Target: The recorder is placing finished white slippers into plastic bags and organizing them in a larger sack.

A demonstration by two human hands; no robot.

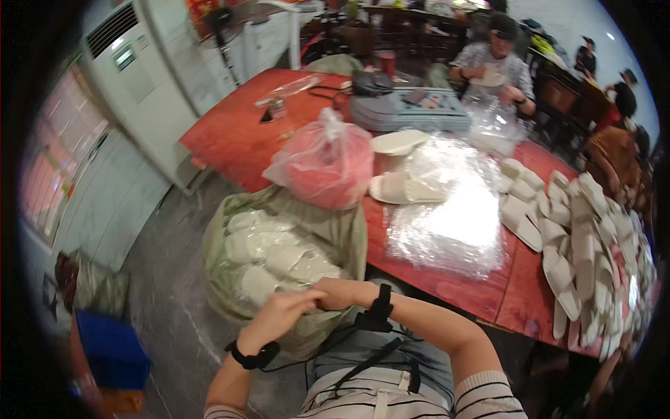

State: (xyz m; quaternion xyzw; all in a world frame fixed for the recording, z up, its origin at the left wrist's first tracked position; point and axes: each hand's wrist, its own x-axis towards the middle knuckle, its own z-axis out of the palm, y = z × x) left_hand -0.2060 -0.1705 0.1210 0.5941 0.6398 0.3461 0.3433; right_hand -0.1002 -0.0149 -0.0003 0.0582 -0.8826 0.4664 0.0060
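Note:
My hands meet over the near rim of a green woven sack, close to my lap. My left hand has its fingers stretched toward the right hand, their tips overlapping it. Bent downward, my right hand has its fingertips mostly hidden, so I cannot tell if it holds anything. Just beyond both hands, white slippers in clear plastic bags fill the sack. On the red table, a pair of cream slippers lies beside a stack of clear plastic bags.
A knotted clear bag of pink contents stands at the table's left edge. Loose cream slippers are heaped at right. Behind is a grey-blue case. Across the table a person holds a slipper. A blue box sits lower left.

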